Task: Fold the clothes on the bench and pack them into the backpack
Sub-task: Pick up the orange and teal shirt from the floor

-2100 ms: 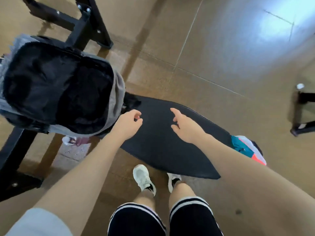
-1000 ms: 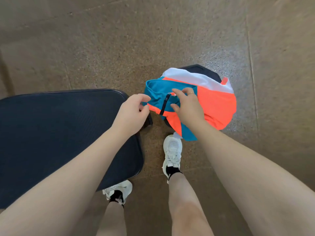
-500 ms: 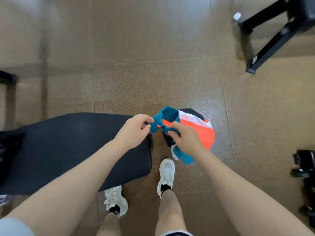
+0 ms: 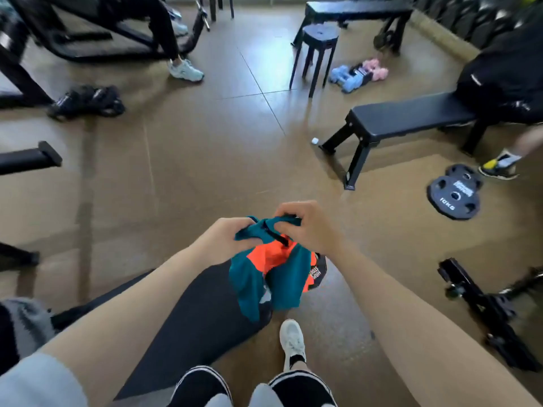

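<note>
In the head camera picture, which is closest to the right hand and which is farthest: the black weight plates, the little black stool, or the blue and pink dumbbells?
From the right hand, which grips the teal and orange garment:
1. Weight plates, on the floor to the right.
2. Black stool, far ahead and slightly right.
The blue and pink dumbbells lie beside the stool; too close to rank against it.

Open brown floor [image 4: 205, 171] ahead of the near bench [image 4: 188, 312]; obstructions beyond it: flat bench [image 4: 405, 118] far right, weight plates [image 4: 454, 195] right, stool [image 4: 318, 51] far ahead, black frame [image 4: 484, 312] close right.
</note>
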### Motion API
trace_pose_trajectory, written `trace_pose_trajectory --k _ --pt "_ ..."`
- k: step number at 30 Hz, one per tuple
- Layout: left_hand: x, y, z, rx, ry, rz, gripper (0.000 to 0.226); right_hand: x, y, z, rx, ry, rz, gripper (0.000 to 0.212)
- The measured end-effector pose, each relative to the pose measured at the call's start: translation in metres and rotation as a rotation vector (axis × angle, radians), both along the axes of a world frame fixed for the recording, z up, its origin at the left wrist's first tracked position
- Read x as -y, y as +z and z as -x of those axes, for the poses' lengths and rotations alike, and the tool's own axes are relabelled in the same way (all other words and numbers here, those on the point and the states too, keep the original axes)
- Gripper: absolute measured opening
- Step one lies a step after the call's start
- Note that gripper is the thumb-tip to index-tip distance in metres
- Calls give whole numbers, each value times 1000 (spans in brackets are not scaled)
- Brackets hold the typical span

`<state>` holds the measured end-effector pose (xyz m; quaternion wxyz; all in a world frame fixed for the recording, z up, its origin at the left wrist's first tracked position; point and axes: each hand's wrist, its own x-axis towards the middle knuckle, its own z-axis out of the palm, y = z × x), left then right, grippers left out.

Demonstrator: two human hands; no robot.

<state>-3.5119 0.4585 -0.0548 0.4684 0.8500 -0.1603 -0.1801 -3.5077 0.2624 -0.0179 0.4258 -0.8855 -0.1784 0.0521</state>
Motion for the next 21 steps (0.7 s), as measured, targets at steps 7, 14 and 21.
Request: trace_pose_trajectory --k 7,14,21 --pt "-14 28 38 195 53 -31 2 0 3 35 -58 -191 -167 28" --pt "-10 54 48 503 48 -85 11 7 -5 35 -293 14 -213 15" --pt "9 57 46 491 94 -318 15 63 -25 -9 21 150 615 15"
